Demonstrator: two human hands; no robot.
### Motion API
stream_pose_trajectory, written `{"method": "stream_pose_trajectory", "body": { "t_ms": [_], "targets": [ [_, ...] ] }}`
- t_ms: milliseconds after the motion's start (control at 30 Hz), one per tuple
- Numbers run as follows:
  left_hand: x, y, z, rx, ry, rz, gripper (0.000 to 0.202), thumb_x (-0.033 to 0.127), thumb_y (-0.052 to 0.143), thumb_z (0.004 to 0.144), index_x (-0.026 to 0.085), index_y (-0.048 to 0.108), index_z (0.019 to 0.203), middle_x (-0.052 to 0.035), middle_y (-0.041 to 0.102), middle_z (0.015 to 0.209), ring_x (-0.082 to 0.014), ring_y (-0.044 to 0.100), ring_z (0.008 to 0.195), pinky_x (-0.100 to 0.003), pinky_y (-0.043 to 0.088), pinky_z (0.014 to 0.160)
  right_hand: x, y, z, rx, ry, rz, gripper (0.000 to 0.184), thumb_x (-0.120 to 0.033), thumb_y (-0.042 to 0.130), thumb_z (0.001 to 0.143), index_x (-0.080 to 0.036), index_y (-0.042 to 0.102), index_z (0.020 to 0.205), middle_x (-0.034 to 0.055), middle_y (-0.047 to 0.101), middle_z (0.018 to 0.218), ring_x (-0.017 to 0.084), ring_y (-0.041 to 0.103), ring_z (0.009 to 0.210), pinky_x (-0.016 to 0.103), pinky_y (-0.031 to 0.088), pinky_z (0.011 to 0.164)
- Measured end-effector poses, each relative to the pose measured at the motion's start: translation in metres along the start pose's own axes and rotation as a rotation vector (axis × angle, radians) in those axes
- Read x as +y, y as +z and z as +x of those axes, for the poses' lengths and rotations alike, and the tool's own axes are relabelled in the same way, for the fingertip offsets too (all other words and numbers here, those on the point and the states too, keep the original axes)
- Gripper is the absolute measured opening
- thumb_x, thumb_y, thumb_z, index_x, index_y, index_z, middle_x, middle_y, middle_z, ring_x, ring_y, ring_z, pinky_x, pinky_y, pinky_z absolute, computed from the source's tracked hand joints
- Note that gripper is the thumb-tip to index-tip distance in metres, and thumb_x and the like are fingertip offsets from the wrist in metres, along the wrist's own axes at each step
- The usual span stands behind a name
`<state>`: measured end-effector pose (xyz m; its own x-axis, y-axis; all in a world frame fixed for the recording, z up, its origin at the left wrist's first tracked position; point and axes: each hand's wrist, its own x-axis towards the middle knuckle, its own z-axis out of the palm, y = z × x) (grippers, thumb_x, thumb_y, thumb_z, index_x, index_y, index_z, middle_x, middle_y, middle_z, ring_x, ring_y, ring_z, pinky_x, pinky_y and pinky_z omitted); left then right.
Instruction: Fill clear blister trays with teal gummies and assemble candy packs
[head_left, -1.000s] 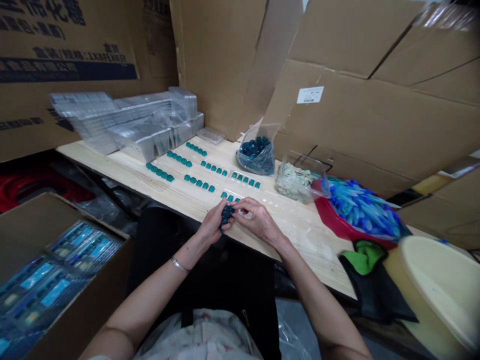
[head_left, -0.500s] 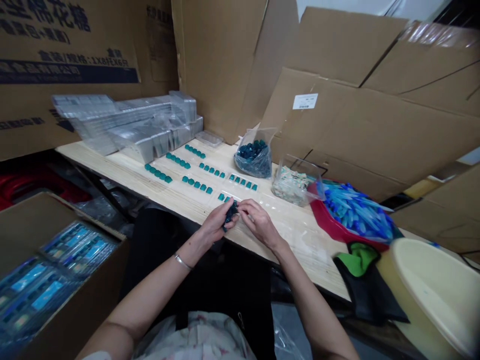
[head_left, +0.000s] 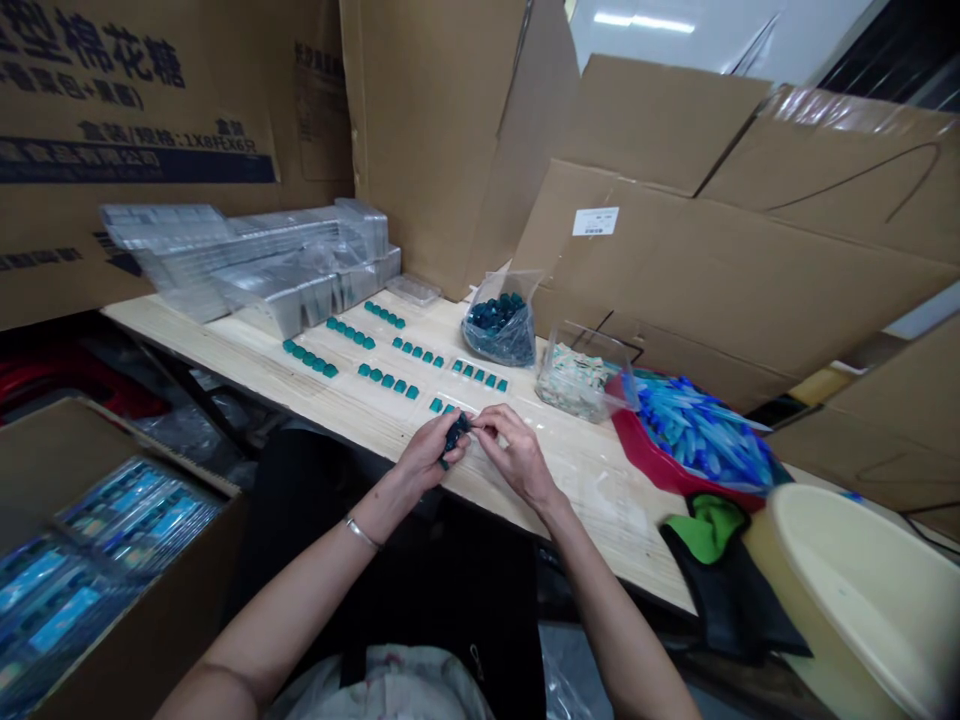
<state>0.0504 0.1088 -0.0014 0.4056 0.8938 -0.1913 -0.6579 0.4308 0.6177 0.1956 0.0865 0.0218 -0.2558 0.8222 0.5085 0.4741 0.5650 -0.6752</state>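
Silver is worn at the left wrist as a bangle (head_left: 363, 533); both bare forearms are stretched forward and angled inward. The left hand (head_left: 426, 450) is curled half closed, and a clump (head_left: 455, 436) of dark teal pieces is held in its fingers at the near edge of the table (head_left: 637, 550). The clump is slanted, its long axis set from near left to far right, with its far end pointed toward the right hand (head_left: 517, 455). There, thumb and forefinger are brought nearly together at the clump; whether a piece is gripped between them cannot be told. Just beyond, teal rows (head_left: 387, 380) are laid out, each slanted from far left to near right; the nearest is partly hidden by the left hand. Farther back, more pieces are heaped in a clear bag (head_left: 501, 352), with a clear tub (head_left: 559, 395) placed beside it. Trays (head_left: 292, 275) are stacked at the left, before cardboard (head_left: 427, 130).
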Motion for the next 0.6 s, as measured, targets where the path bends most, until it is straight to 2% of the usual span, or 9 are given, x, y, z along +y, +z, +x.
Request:
{"method": "stream_pose_trajectory", "body": {
  "t_ms": [133,267,433,533,600],
  "targets": [
    [-0.001,-0.003,0.001,0.000,0.067,0.091,0.026,0.030,0.065,0.072,0.011,0.058,0.088,-0.0025,0.054,0.075,-0.0016,0.041,0.045,-0.011,0.020,0.031,0.005,0.003,0.003,0.209,0.327,0.363,0.019,-0.032,0.065,0.074,-0.019,0.061,0.087,0.0007,0.062,0.074,0.013,0.059,0.061,0.027,0.050,0.061],
    [-0.003,0.002,-0.001,-0.034,0.108,0.254,0.032,0.037,0.065,0.071,0.014,0.057,0.090,-0.0009,0.054,0.076,-0.0011,0.040,0.044,-0.012,0.020,0.032,0.007,0.006,0.007,0.300,0.501,0.614,0.026,-0.032,0.072,0.065,-0.016,0.062,0.082,0.0001,0.065,0.068,0.012,0.061,0.058,0.026,0.051,0.062],
    [-0.006,0.008,-0.004,0.010,0.196,0.440,0.038,0.038,0.068,0.068,0.016,0.057,0.096,0.0085,0.039,0.048,-0.0022,0.028,0.036,-0.014,0.020,0.034,0.012,0.012,0.007,0.413,0.617,0.803,0.028,-0.033,0.076,0.059,-0.016,0.061,0.075,-0.0003,0.064,0.062,0.011,0.060,0.054,0.026,0.052,0.059],
    [-0.006,0.009,-0.005,0.021,0.186,0.473,0.038,0.036,0.070,0.065,0.016,0.060,0.096,0.0071,0.043,0.049,-0.0029,0.029,0.036,-0.017,0.019,0.034,0.014,0.016,0.006,0.435,0.622,0.857,0.028,-0.032,0.077,0.057,-0.016,0.059,0.071,0.0001,0.063,0.062,0.011,0.059,0.055,0.026,0.053,0.059],
    [-0.005,0.009,-0.004,0.051,0.203,0.488,0.032,0.031,0.071,0.064,0.017,0.062,0.092,0.0051,0.048,0.051,-0.0047,0.034,0.038,-0.018,0.022,0.036,0.014,0.019,0.004,0.425,0.594,0.822,0.026,-0.033,0.075,0.061,-0.016,0.059,0.073,-0.0002,0.062,0.061,0.011,0.058,0.054,0.026,0.052,0.058]
  ]
}}
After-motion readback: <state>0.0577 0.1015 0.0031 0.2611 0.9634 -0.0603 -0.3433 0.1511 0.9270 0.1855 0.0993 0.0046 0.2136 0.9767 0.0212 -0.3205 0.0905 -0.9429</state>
